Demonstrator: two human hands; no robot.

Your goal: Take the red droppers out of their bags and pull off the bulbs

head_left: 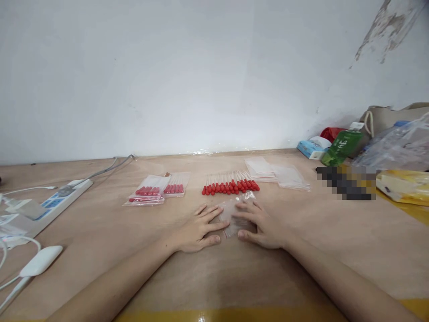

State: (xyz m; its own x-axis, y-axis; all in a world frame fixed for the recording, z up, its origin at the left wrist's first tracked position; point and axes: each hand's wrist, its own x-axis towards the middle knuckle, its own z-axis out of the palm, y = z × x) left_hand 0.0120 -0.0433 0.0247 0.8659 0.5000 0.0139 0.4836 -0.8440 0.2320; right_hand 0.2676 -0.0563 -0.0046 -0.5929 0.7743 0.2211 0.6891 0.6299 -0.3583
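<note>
Resting left hand (203, 229) palm-down, fingers spread apart, at the left edge of a small clear plastic bag (230, 206) lying flat on the brown table (228, 281). Curving right hand (266, 226) over the bag's right side, thumb and fingers apart. Facing, just beyond the bag, a row of thin pale sticks with rounded red heads (231, 186). Having clear bags filled with red-headed sticks (147, 190) to the left, stacked flat translucent bags (293, 176) to the right.

The right hand (266, 227) partly hides a clear bag (229, 211); pixel blocks (346, 183) mask something apparently dark nearby.
</note>
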